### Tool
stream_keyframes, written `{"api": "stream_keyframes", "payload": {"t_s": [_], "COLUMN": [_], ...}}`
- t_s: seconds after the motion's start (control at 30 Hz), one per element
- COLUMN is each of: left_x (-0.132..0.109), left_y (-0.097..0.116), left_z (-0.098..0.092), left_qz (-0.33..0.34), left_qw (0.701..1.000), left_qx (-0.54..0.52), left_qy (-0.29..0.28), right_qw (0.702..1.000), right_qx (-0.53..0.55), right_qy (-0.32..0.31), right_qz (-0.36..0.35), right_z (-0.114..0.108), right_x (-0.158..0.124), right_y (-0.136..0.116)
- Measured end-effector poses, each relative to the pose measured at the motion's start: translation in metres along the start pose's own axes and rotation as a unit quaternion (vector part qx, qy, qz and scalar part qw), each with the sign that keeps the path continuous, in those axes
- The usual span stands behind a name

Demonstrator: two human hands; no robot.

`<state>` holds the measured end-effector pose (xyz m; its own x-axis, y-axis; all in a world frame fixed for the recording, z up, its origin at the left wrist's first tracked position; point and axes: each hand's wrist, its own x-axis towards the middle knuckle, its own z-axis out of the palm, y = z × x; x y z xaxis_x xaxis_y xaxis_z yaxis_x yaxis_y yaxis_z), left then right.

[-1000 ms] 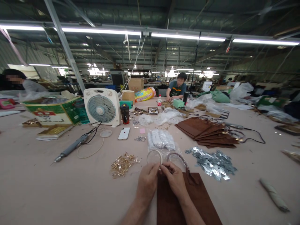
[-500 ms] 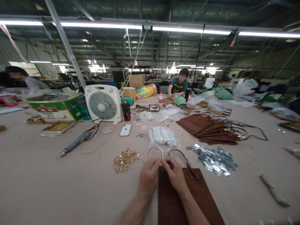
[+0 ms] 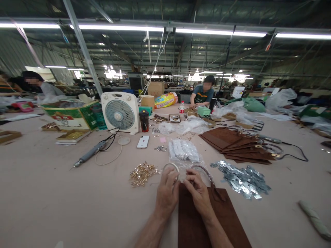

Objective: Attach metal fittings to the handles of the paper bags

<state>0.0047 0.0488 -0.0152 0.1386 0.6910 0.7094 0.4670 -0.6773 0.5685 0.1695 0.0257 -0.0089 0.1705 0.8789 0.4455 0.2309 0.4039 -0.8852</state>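
My left hand point(image 3: 167, 191) is closed around a thin white ring, which looks like a roll of tape point(image 3: 178, 169), its fingers over the near side. Just right of it, my right hand point(image 3: 198, 193) has its fingers curled toward the thumb; whatever may be between the fingertips is too small to make out. Both hands are over the top edge of a brown bag point(image 3: 190, 225) lying flat on the table. The bag's arched handle, wrapped in clear film point(image 3: 210, 176), rises behind my right hand.
Gold-coloured hardware point(image 3: 142, 174) is heaped at left, flat metal plates point(image 3: 245, 181) at right. Beyond lie a plastic packet point(image 3: 184, 151), a stack of brown bags point(image 3: 232, 144), a phone point(image 3: 143, 142), an electric screwdriver point(image 3: 90, 153) and a fan point(image 3: 120, 113). A co-worker point(image 3: 203, 93) sits opposite.
My hands have moved slightly apart. The left fingers have come up over the ring, and the right fingers have curled more. The view has shifted a little to the left.
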Motion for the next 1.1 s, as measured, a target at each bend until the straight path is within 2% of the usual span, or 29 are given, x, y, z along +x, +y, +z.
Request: {"api": "stream_keyframes", "payload": {"t_s": [0.2,0.43,0.53,0.73,0.8,0.97,1.1], "left_x": [0.025,0.056,0.063,0.068,0.067,0.067,0.066], "left_y": [0.012,0.024,0.028,0.030,0.030,0.035,0.039], "left_z": [-0.019,-0.029,-0.029,-0.034,-0.038,-0.047,-0.050], "left_qz": [0.054,-0.016,-0.030,-0.044,-0.030,0.000,0.018], "left_qw": [0.987,0.956,0.947,0.947,0.938,0.920,0.907], "left_qx": [-0.031,-0.088,-0.074,0.037,0.095,0.166,0.196], "left_qy": [-0.151,-0.278,-0.312,-0.316,-0.332,-0.355,-0.373], "right_qw": [1.000,0.998,0.995,0.979,0.983,0.998,0.998], "right_qx": [0.026,0.057,0.084,0.149,0.140,0.054,0.026], "right_qy": [0.007,0.039,0.059,0.127,0.105,-0.021,-0.054], "right_qz": [0.006,0.014,0.015,0.054,0.047,-0.002,-0.021], "right_z": [-0.005,-0.011,-0.012,-0.014,-0.014,-0.008,-0.004], "right_x": [0.003,0.003,0.005,0.007,0.004,-0.005,-0.006], "right_y": [-0.004,0.000,0.007,0.012,0.009,-0.004,-0.007]}}
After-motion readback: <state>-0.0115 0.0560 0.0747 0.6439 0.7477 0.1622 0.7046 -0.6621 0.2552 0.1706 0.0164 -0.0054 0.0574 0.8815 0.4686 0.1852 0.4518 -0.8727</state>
